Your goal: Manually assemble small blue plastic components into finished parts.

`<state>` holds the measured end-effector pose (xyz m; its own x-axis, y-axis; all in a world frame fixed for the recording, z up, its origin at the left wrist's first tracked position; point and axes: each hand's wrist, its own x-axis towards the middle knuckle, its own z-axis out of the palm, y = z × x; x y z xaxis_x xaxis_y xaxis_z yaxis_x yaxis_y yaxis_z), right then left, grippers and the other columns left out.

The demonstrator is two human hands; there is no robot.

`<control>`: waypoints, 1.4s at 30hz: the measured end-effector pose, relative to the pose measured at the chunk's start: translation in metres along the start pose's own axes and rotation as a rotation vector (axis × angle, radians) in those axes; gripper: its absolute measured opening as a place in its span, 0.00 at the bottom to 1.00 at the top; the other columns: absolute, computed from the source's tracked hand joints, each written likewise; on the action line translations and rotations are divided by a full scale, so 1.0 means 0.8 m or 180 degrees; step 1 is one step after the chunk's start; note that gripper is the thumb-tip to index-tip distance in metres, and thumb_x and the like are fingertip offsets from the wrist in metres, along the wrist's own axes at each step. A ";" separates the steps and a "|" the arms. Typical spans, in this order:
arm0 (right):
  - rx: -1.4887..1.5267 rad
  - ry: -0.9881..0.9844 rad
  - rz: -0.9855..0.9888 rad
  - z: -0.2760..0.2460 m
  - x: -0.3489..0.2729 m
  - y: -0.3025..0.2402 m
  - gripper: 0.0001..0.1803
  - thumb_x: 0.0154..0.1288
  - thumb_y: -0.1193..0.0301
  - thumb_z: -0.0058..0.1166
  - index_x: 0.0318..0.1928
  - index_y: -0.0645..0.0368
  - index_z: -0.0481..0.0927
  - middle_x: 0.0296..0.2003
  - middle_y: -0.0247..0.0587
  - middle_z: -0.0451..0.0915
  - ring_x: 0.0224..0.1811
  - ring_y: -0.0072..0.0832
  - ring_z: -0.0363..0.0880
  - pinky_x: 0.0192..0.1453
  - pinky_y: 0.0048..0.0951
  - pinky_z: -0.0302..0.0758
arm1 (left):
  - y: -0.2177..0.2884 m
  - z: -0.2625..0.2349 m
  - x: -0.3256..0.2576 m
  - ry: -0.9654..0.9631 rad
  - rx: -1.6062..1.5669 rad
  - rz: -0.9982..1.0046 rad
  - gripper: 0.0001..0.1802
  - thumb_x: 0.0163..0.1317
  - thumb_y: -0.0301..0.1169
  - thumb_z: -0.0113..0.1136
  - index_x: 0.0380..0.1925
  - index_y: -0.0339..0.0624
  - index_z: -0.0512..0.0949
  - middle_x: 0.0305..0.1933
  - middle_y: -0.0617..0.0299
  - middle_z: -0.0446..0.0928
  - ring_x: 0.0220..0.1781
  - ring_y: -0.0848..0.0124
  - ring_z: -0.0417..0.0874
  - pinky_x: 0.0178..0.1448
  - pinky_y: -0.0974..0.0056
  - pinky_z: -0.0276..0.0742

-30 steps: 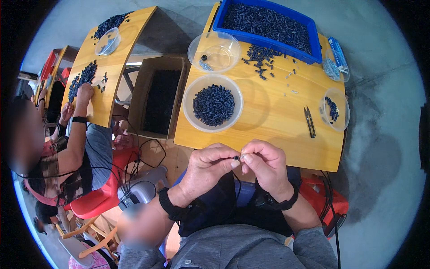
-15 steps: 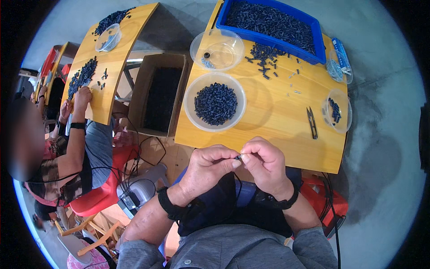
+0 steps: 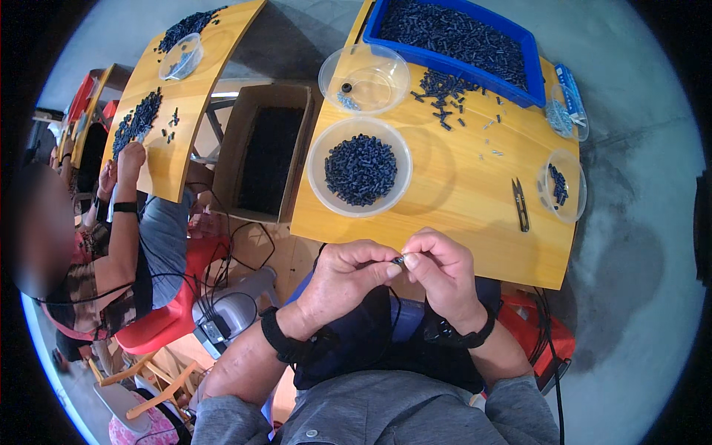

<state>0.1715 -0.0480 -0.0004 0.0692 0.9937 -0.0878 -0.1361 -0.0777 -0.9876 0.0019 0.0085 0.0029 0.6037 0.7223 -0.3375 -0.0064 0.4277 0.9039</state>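
My left hand (image 3: 345, 278) pinches a small dark cylindrical piece (image 3: 397, 260) between thumb and forefinger, just off the table's near edge. Against the piece's other end, the thumb and forefinger of my right hand (image 3: 443, 273) are closed; fingertips hide whatever they grip. Beyond my hands stands a white plastic bowl (image 3: 314, 172) heaped with similar short dark pieces (image 3: 360, 170). A clear bowl (image 3: 374, 55) behind it contains a black ring-like part and small pale bits. On the right lie black thread snips (image 3: 521, 205), beside a clear tub (image 3: 572, 167) holding several dark pieces.
A blue tray (image 3: 538, 85) full of dark pieces covers the table's (image 3: 460, 222) far side, with loose pieces before it. At right is a tub of light-blue bits (image 3: 558, 119). A cardboard box (image 3: 222, 185) stands left; a co-worker's hand (image 3: 131, 159) works at another table.
Both hands stay together in nearly the same place with the small piece between them. The view has shifted slightly. The co-worker's hand has moved a little.
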 end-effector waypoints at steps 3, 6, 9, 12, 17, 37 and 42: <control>0.1130 0.0148 0.0475 0.003 -0.003 0.005 0.04 0.67 0.76 0.50 0.36 0.63 0.75 0.27 0.29 0.73 0.25 0.13 0.69 0.28 0.17 0.69 | 0.002 -0.001 0.001 -0.0089 0.0049 0.0127 0.06 0.58 0.21 0.61 0.37 0.34 0.81 0.32 0.61 0.81 0.34 0.77 0.80 0.40 0.72 0.77; 0.1496 0.0095 0.0542 0.002 -0.001 0.005 0.04 0.67 0.75 0.50 0.36 0.63 0.75 0.27 0.30 0.73 0.25 0.13 0.69 0.28 0.17 0.70 | 0.003 -0.001 0.002 -0.0159 0.0148 0.0230 0.06 0.58 0.21 0.61 0.36 0.34 0.81 0.33 0.61 0.81 0.36 0.76 0.80 0.42 0.71 0.77; 0.1185 0.0025 0.0423 0.002 0.000 0.006 0.04 0.67 0.75 0.50 0.36 0.63 0.76 0.26 0.29 0.73 0.25 0.13 0.70 0.28 0.17 0.69 | 0.001 -0.002 0.002 -0.0153 0.0204 0.0245 0.06 0.58 0.21 0.61 0.37 0.34 0.81 0.33 0.60 0.81 0.36 0.76 0.80 0.42 0.71 0.77; 0.0727 -0.0023 0.0310 -0.001 -0.001 0.008 0.04 0.66 0.76 0.50 0.36 0.63 0.76 0.26 0.29 0.72 0.25 0.13 0.70 0.28 0.16 0.68 | 0.001 -0.003 0.002 -0.0115 0.0259 0.0238 0.07 0.57 0.21 0.62 0.36 0.35 0.82 0.33 0.60 0.81 0.36 0.76 0.80 0.42 0.71 0.77; 0.0389 -0.0011 0.0117 0.003 -0.001 0.010 0.03 0.66 0.77 0.50 0.35 0.63 0.76 0.27 0.29 0.72 0.24 0.12 0.70 0.27 0.16 0.67 | -0.001 -0.005 0.003 -0.0070 0.0310 0.0236 0.07 0.56 0.21 0.63 0.36 0.35 0.82 0.33 0.60 0.81 0.36 0.76 0.81 0.41 0.71 0.77; -0.1625 -0.0153 -0.1438 -0.003 0.014 -0.008 0.05 0.54 0.82 0.54 0.33 0.63 0.77 0.25 0.44 0.76 0.23 0.36 0.76 0.26 0.31 0.71 | -0.003 -0.004 0.003 -0.0031 0.0069 -0.0141 0.06 0.60 0.24 0.62 0.37 0.35 0.81 0.30 0.65 0.80 0.30 0.81 0.78 0.36 0.74 0.77; -0.1448 -0.0101 -0.1378 -0.006 0.009 -0.004 0.06 0.54 0.83 0.55 0.33 0.63 0.77 0.25 0.44 0.76 0.23 0.35 0.76 0.25 0.31 0.71 | -0.002 -0.003 0.002 -0.0106 -0.0033 -0.0050 0.06 0.60 0.23 0.61 0.36 0.34 0.81 0.30 0.65 0.80 0.30 0.81 0.78 0.36 0.74 0.77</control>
<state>0.1772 -0.0406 0.0017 -0.0063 0.9441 0.3296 0.3323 0.3128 -0.8898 0.0006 0.0102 0.0003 0.6300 0.6970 -0.3424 -0.0050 0.4446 0.8957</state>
